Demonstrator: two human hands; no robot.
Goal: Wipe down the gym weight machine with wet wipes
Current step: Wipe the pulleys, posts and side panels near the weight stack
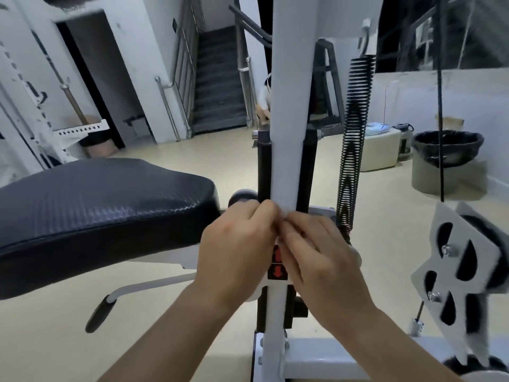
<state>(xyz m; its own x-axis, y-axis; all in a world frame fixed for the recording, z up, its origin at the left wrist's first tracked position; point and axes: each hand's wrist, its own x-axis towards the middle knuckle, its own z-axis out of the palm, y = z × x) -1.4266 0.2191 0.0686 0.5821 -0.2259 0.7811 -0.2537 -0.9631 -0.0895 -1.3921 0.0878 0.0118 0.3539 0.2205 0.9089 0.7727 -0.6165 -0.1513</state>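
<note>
The weight machine's white upright post (289, 106) rises through the middle of the view, with black guide rods on both sides. My left hand (237, 249) and my right hand (322, 260) meet in front of the post at seat height. Their fingertips pinch a small white wet wipe (283, 215), which is mostly hidden between the fingers and hard to tell from the post. A red arrow label (278, 268) shows on the post just below the hands. The black padded seat (104, 205) lies to the left.
A black coil spring (355, 144) hangs right of the post, beside a black cable (440, 106). A white pulley bracket (462, 274) sits at lower right. A bin with a black liner (446, 161) stands on the floor behind. Stairs (217, 78) lie at the back.
</note>
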